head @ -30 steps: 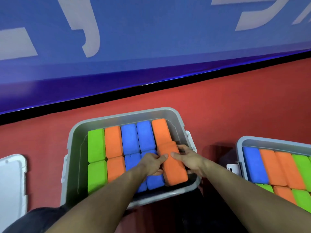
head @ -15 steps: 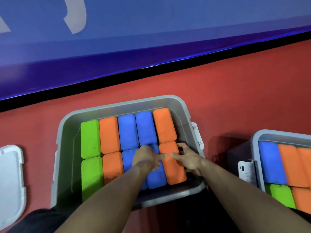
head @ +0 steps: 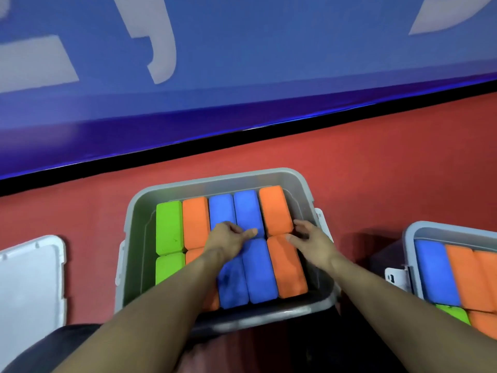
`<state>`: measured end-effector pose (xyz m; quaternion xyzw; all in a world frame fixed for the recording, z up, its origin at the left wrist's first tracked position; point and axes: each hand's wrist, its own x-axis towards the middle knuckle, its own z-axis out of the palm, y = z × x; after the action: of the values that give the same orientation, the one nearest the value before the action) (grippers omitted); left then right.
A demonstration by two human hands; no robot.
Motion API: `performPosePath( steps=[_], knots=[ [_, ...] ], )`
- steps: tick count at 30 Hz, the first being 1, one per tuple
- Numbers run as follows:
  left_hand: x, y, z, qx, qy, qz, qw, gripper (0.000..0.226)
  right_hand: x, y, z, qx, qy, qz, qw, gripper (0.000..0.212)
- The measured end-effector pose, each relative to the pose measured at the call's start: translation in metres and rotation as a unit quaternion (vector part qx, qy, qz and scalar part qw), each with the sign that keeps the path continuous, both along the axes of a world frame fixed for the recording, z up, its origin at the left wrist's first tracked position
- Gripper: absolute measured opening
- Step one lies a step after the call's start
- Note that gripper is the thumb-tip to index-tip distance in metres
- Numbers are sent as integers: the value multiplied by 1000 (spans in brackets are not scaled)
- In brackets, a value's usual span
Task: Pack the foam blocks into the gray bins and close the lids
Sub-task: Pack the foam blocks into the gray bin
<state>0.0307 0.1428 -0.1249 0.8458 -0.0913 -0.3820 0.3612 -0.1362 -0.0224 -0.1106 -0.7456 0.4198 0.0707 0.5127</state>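
An open gray bin (head: 139,238) sits in front of me on the red floor, filled with two rows of green, orange and blue foam blocks. My left hand (head: 228,239) lies flat on the blue blocks (head: 259,267) at the middle of the bin. My right hand (head: 310,242) rests with straight fingers where the far orange block (head: 274,208) meets the near orange block (head: 289,273), close to the bin's right wall. The near orange block lies level with its neighbours.
A white lid (head: 29,284) lies on the floor to the left. A second open gray bin (head: 411,235) with blue, orange and green blocks stands at the right edge. A blue wall panel with a black base strip (head: 242,135) runs behind.
The near orange block, tilted and raised a second ago, has gone down flat into the bin. Both hands have slid forward from it onto the tops of the blocks.
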Motion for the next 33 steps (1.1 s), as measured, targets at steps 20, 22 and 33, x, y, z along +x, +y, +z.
performPosePath(
  steps=[20, 22, 33],
  knots=[
    [68, 196, -8, 45, 87, 289, 952, 120, 25, -14, 54, 55, 158, 27, 986, 97],
    [71, 189, -1, -8, 89, 310, 946, 99, 33, -21, 52, 39, 158, 13, 987, 93],
    [170, 192, -74, -136, 81, 344, 925, 92, 100, -48, 24, -52, 100, -80, 990, 67]
  ],
)
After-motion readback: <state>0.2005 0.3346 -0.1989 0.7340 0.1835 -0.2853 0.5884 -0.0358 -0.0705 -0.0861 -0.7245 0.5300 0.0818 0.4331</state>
